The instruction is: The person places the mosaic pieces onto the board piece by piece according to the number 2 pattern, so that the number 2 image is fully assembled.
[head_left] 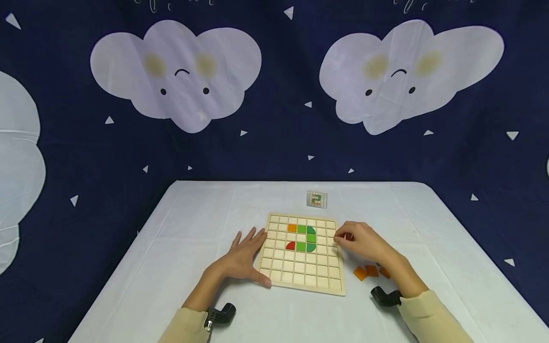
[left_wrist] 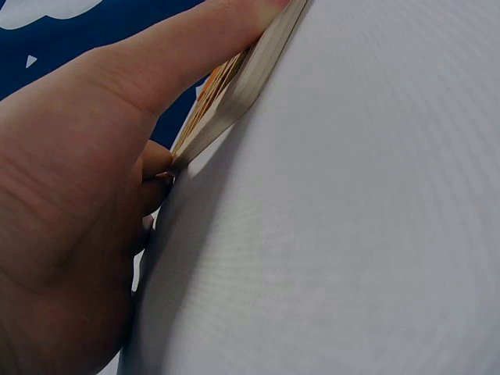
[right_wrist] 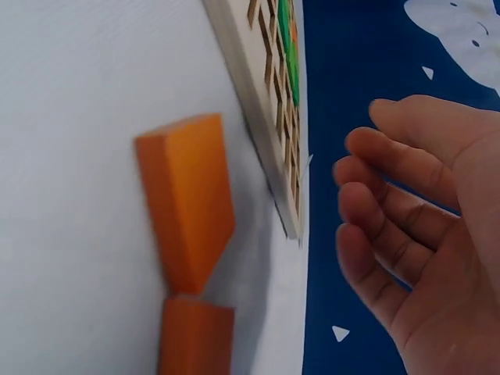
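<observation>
A square wooden grid board (head_left: 299, 267) lies on the table. In its cells sit an orange square (head_left: 292, 227), a red quarter-round tile (head_left: 290, 246), and several green tiles (head_left: 310, 238), some square, some rounded. My left hand (head_left: 242, 257) is spread at the board's left side, fingertips at the left edge and thumb (left_wrist: 203, 47) on the near edge. Just off the board's right edge hovers my right hand (head_left: 364, 240), fingers loosely bent; the right wrist view shows nothing held. A dark red piece (head_left: 349, 236) shows behind its fingers in the head view; contact cannot be told.
Loose orange blocks (right_wrist: 191, 203) lie on the white table right of the board, below my right wrist. A small card (head_left: 316, 199) with a grid pattern sits beyond the board. A dark blue curtain (head_left: 283, 143) with clouds stands behind the table.
</observation>
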Available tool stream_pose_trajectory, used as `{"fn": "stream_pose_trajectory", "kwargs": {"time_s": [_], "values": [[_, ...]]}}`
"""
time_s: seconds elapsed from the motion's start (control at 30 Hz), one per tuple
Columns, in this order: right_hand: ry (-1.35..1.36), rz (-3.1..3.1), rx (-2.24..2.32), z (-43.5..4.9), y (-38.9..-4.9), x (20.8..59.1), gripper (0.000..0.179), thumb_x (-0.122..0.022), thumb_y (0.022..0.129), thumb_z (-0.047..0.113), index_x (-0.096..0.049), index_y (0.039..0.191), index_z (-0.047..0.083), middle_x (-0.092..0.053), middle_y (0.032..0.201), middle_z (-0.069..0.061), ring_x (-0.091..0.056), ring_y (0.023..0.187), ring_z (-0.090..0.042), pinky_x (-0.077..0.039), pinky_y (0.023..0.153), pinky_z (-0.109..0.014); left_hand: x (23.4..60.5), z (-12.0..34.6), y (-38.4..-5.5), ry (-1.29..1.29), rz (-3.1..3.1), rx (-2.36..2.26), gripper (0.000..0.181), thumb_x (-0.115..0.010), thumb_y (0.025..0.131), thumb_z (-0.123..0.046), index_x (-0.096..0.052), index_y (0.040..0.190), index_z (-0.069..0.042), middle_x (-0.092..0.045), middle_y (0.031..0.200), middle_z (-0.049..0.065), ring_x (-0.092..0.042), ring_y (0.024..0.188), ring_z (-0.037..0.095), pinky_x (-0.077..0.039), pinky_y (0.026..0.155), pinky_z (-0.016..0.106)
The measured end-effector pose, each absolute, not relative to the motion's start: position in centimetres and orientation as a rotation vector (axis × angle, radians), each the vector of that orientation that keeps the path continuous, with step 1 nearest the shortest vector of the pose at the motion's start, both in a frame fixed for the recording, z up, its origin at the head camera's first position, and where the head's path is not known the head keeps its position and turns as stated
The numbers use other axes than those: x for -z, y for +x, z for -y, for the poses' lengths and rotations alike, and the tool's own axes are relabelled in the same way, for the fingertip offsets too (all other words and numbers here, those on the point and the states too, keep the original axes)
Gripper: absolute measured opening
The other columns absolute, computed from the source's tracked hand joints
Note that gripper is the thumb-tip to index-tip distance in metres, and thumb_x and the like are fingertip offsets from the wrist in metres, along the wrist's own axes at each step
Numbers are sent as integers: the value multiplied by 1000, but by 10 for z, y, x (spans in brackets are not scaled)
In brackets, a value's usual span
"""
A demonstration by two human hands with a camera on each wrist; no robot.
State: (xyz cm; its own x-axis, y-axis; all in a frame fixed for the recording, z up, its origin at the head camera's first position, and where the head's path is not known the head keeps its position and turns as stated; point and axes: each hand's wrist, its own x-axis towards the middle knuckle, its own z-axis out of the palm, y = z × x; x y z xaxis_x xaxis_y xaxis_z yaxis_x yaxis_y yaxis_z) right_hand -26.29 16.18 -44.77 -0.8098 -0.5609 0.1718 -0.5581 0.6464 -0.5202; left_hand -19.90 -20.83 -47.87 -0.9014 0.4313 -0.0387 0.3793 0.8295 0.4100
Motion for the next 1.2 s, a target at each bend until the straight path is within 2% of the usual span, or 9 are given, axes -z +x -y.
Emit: {"fn": "stream_pose_trajectory", "kwargs": {"time_s": [0.43,0.7,1.0,1.2], "values": [[-894,-2898,927,-189,-259,456,16,-67,91,33,-75,96,20,-59,77,15,-53,66,-8,-47,58,-25,478,209,-198,650,-2878,-601,140,-72,48,-82,-19,154,-7,-14,159,5,-2,146,26,6,113,52],[-795,-2900,910,-203,-256,457,16,-69,91,30,-74,99,16,-60,79,13,-54,68,-11,-47,59,-27,479,209,-199,643,-2887,-586,141,-72,47,-83,-19,154,-7,-14,159,5,-2,146,26,6,113,53],[-723,-2900,802,-222,-253,465,31,-72,88,31,-67,112,10,-57,81,9,-51,71,-11,-46,63,-28,479,208,-199,638,-2882,-586,141,-71,47,-83,-19,154,-7,-14,159,5,-2,146,26,6,113,53],[-665,-2901,805,-233,-251,466,29,-74,86,29,-68,108,10,-59,84,7,-52,74,-11,-46,65,-29,477,208,-199,642,-2883,-591,142,-72,47,-83,-19,154,-7,-14,159,5,-2,146,26,6,113,53]]}}
